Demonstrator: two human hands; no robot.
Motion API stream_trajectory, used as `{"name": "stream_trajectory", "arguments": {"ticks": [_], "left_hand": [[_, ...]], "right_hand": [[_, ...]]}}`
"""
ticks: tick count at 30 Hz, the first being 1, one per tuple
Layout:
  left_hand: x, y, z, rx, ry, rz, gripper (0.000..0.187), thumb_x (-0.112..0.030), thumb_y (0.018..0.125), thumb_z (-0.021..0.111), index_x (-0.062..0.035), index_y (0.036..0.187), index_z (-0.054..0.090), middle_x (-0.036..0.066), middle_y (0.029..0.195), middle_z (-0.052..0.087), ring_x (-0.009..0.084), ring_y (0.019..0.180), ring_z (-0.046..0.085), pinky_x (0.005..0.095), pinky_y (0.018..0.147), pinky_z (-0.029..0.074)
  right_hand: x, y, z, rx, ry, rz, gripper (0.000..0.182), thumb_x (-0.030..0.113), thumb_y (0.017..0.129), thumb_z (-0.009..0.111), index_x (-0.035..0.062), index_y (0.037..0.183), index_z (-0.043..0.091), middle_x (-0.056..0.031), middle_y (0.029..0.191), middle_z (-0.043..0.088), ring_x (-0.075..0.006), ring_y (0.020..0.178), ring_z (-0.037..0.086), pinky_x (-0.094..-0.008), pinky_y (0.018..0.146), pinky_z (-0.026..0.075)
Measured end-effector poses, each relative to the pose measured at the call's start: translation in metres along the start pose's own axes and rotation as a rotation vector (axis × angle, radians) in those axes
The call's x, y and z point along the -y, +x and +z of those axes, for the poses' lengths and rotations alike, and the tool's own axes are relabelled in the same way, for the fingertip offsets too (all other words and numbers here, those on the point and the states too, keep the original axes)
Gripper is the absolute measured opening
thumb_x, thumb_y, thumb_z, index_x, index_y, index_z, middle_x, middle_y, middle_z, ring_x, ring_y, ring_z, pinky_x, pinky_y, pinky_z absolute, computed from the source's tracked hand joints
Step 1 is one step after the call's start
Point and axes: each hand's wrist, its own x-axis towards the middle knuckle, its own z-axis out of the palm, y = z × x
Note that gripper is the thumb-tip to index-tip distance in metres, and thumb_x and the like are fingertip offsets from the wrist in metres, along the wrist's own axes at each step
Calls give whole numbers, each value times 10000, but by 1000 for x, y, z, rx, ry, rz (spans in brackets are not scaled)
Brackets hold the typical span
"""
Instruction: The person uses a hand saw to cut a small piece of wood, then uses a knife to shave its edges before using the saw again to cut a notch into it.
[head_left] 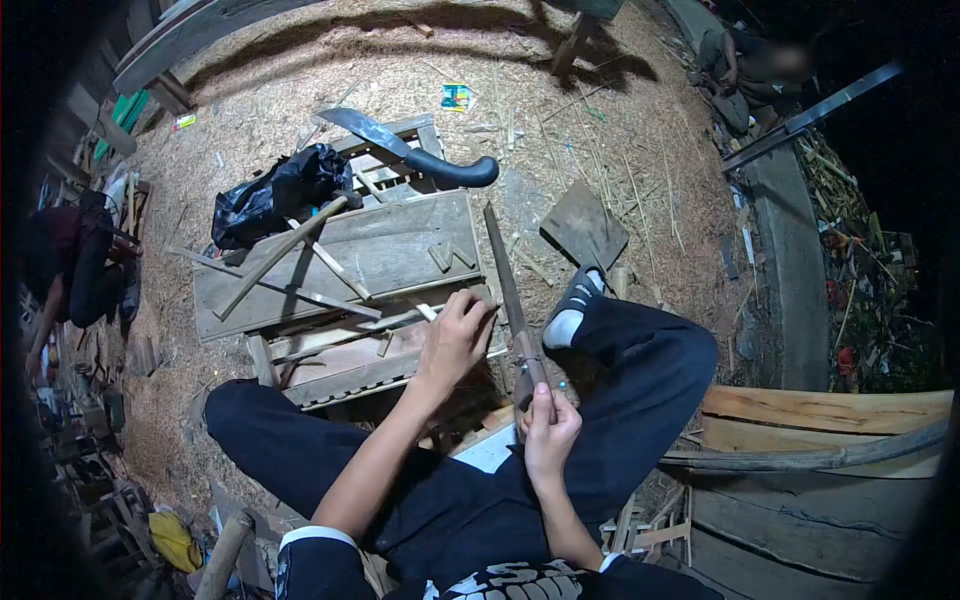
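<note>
My right hand (552, 430) is closed around the lower end of a long tapered tool (511, 290), its thumb lying along it. The tool is dark brown and points away from me, past the bench's right end. My left hand (460, 335) is just left of the tool, fingers bent and pressed together, fingertips close to its edge. I cannot tell what they pinch. Below the left hand is a low wooden bench (345, 255) with wood strips (280, 258) and small offcuts on it. A machete with a black handle (455, 168) lies at its far side.
A black plastic bag (285, 190) rests at the bench's far left. A square wooden board (585, 225) lies on the shavings-covered ground (630, 130). Planks (820, 430) stand at my right. One person (85, 255) crouches at far left; another (735, 75) sits at upper right.
</note>
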Motion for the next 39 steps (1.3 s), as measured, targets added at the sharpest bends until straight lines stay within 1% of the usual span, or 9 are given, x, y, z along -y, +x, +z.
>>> {"name": "stream_trajectory", "arguments": {"ticks": [4, 12, 14, 20, 22, 23, 30, 32, 39], "left_hand": [[1, 2, -1, 48, 73, 103, 216, -67, 891, 731, -15, 1094, 682, 154, 971, 630, 347, 868, 653, 435, 777, 540], [8, 0, 0, 133, 16, 123, 211, -65, 905, 699, -6, 1103, 656, 164, 907, 619, 363, 870, 642, 448, 771, 531], [13, 1, 3, 139, 28, 133, 207, -76, 916, 693, -5, 1106, 651, 167, 903, 617, 367, 877, 643, 451, 769, 531], [14, 7, -2, 119, 74, 182, 222, -104, 968, 650, -7, 1167, 634, 189, 962, 633, 382, 903, 650, 451, 777, 531], [11, 7, 0, 109, 62, 185, 222, -109, 987, 632, -8, 1185, 633, 188, 960, 631, 388, 918, 650, 457, 785, 529], [11, 5, 0, 142, 80, 152, 245, -86, 968, 630, -8, 1200, 626, 188, 991, 628, 387, 936, 647, 457, 795, 529], [8, 4, -10, 238, 114, 161, 459, 0, 808, 631, -6, 1264, 591, 181, 1060, 575, 379, 983, 623, 454, 819, 523], [15, 4, -5, 231, 125, 201, 460, 1, 804, 633, -4, 1262, 592, 176, 1031, 566, 377, 967, 621, 454, 809, 522], [20, 4, 0, 193, 92, 266, 372, 0, 821, 650, 10, 1190, 600, 171, 975, 551, 370, 910, 617, 450, 759, 512]], "right_hand": [[3, -1, 3, -12, -30, -19, 478, 284, 1081, 580, 64, 678, 447, 36, 569, 442, -38, 477, 386, -243, 442, 325], [-2, 3, 4, 2, -68, -37, 480, 295, 1086, 568, 60, 683, 457, 33, 563, 442, -43, 477, 398, -245, 447, 336], [9, 3, 5, 30, -61, 52, 450, 319, 1056, 579, -39, 786, 608, -31, 615, 498, -119, 598, 456, -345, 546, 361], [27, 8, 4, 58, -146, 67, 483, 361, 1069, 552, -40, 803, 599, -79, 618, 514, -160, 595, 474, -387, 565, 390], [20, 10, 6, 53, -152, 12, 489, 379, 1080, 543, 5, 766, 559, -29, 589, 496, -111, 534, 463, -328, 499, 369], [18, 10, 6, 55, -164, -40, 502, 397, 1091, 535, 50, 729, 519, 21, 561, 478, -62, 473, 452, -268, 432, 348], [44, 10, 4, 93, -88, 59, 493, 395, 1088, 541, 46, 740, 524, 28, 573, 483, -57, 471, 451, -261, 428, 342], [43, 11, 0, 109, -139, 84, 512, 398, 1074, 546, -30, 795, 582, -55, 606, 474, -128, 590, 458, -377, 542, 377], [51, 10, -4, 105, -161, 141, 550, 410, 1072, 544, -29, 741, 565, -61, 584, 479, -133, 575, 449, -381, 536, 370]]}}
